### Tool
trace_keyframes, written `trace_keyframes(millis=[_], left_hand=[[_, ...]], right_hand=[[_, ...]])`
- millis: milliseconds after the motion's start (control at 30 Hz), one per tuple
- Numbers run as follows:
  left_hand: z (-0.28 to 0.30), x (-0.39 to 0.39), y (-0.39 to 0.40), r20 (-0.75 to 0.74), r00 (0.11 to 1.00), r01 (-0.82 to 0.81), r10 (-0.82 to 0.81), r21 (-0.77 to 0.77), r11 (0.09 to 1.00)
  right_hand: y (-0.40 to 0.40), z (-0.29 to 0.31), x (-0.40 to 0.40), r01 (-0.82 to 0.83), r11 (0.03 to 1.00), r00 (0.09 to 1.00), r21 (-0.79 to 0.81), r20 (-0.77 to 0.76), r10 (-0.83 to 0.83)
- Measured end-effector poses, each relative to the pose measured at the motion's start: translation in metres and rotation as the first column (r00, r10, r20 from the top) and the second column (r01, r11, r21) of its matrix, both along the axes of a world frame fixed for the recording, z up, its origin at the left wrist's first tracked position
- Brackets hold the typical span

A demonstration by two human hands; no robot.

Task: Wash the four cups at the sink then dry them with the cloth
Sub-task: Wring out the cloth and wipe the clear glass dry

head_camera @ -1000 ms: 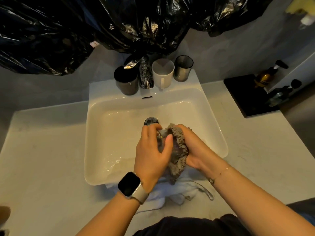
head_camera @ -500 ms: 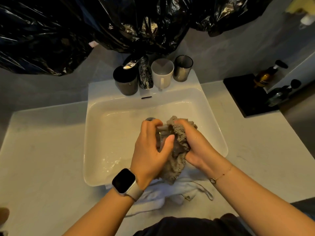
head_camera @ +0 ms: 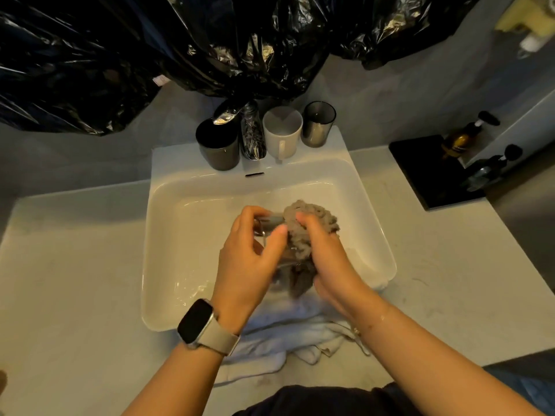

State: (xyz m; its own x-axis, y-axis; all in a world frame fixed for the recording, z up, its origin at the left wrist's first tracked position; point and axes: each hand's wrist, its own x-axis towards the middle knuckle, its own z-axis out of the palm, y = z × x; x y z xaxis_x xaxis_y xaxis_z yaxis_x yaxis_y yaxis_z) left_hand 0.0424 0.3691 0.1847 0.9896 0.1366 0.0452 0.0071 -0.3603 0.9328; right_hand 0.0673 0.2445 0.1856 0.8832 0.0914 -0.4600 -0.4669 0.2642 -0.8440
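Glass cup (head_camera: 270, 232) is held over the sink (head_camera: 168, 235), between the two hands. The left hand (head_camera: 249, 262) grips it from the left side, with the fingers curled over its top edge and the thumb across its near side. The cup lies tilted, and most of it is hidden behind this hand, so how far the cloth goes into it cannot be told. Just right of the left hand, the right hand (head_camera: 327, 259) grips a grey cloth (head_camera: 309, 223) and presses it against the cup. The cloth bulges above the right fingers and hangs down under the cup between both wrists.

A watch (head_camera: 196, 321) sits on the left wrist. Below the hands, on the near edge of the sink and on the table (head_camera: 75, 295), lies a crumpled white towel (head_camera: 288, 334).

Beyond the hands, at the far rim of the sink, stand three more cups. A dark cup (head_camera: 219, 151) is to the left of the tap (head_camera: 250, 130), and a white mug (head_camera: 282, 133) is just right of the tap. A grey cup (head_camera: 319, 124) stands beside the mug. All three are upright. Far to the right of the right hand, a black tray (head_camera: 426, 172) carries two bottles (head_camera: 468, 136). Black plastic bags (head_camera: 150, 46) hang on the wall above the tap.
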Motion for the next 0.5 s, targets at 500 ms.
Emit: trace_keyframes(millis=[500], left_hand=[[0.006,-0.002,-0.011,0.107,0.976,-0.182,0.188,-0.060,0.981]], right_hand=[[0.008,0.009,-0.008,0.092,0.996,0.995,0.018,0.031,-0.092]])
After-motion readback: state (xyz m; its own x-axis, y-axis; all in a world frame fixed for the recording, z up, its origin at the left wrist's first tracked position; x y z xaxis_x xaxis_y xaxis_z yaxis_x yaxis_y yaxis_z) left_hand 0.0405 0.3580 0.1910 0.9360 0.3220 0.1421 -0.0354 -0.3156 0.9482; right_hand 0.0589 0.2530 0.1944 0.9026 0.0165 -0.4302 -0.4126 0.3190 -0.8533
